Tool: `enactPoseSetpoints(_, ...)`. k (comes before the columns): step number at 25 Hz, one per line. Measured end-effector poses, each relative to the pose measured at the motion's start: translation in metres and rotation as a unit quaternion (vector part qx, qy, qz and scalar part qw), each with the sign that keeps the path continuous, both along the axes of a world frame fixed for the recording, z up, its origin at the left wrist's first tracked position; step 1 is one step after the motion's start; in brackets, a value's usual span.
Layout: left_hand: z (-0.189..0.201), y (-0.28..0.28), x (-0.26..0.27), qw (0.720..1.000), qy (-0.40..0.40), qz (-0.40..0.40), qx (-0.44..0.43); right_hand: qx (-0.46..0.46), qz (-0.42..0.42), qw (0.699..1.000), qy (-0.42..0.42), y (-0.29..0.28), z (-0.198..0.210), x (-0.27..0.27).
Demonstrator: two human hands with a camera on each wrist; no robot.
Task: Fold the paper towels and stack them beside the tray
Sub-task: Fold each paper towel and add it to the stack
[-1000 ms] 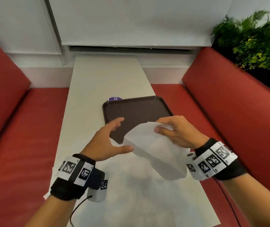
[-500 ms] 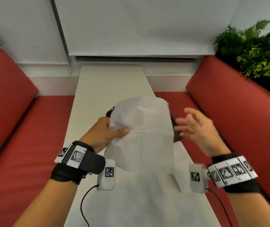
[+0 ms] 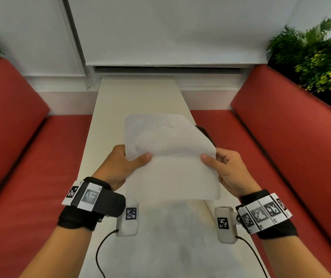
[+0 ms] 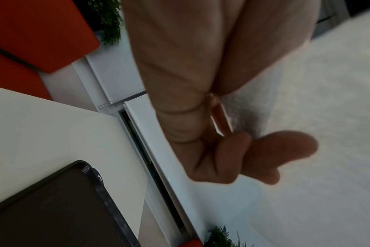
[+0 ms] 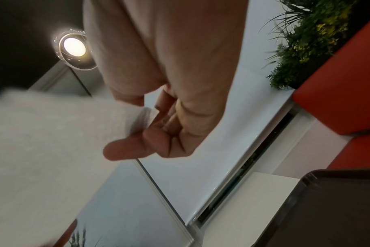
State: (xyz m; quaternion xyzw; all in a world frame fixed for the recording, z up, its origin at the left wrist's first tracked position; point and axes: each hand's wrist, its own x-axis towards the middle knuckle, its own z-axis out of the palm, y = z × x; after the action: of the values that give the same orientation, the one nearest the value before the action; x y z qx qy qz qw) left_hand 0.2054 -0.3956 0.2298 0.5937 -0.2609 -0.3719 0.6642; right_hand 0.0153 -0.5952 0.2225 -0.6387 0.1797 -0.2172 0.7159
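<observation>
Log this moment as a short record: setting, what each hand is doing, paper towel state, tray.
setting: white table between red benches
left hand: pinches the towel's left edge
right hand: pinches the towel's right edge
paper towel: held up above the table, spread out, not yet folded
tray: dark, on the table, mostly hidden behind the towel in the head view

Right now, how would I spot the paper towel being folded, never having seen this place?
Find the long white table between the red benches. Above it, both hands hold up one paper towel, the left hand and right hand pinching opposite edges. It alone is lifted, hiding most of the dark tray.
</observation>
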Motion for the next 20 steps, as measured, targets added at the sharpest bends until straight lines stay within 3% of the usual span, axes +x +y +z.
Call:
enactPoseSetpoints(4,0.004,-0.001,-0.004,0.999,-0.037,0.017,0.015,0.025,-0.006,1.000,-0.008,-0.002,0.001,-0.004)
enactPoseSetpoints(16,0.008,-0.010,-0.014,0.998,0.055,0.033,-0.003,0.128,-0.093,0.987,0.019,-0.008,-0.015,-0.031)
enactPoseSetpoints(18,-0.001,-0.018,-0.018,0.999,0.044,0.001,0.005,0.097,-0.111,0.988,0.054,-0.008,-0.025,-0.045)
enactPoseSetpoints(20,-0.020,-0.031,-0.026,0.995,-0.014,-0.060,0.075,0.017,-0.124,0.987,0.101,-0.009,-0.043,-0.063)
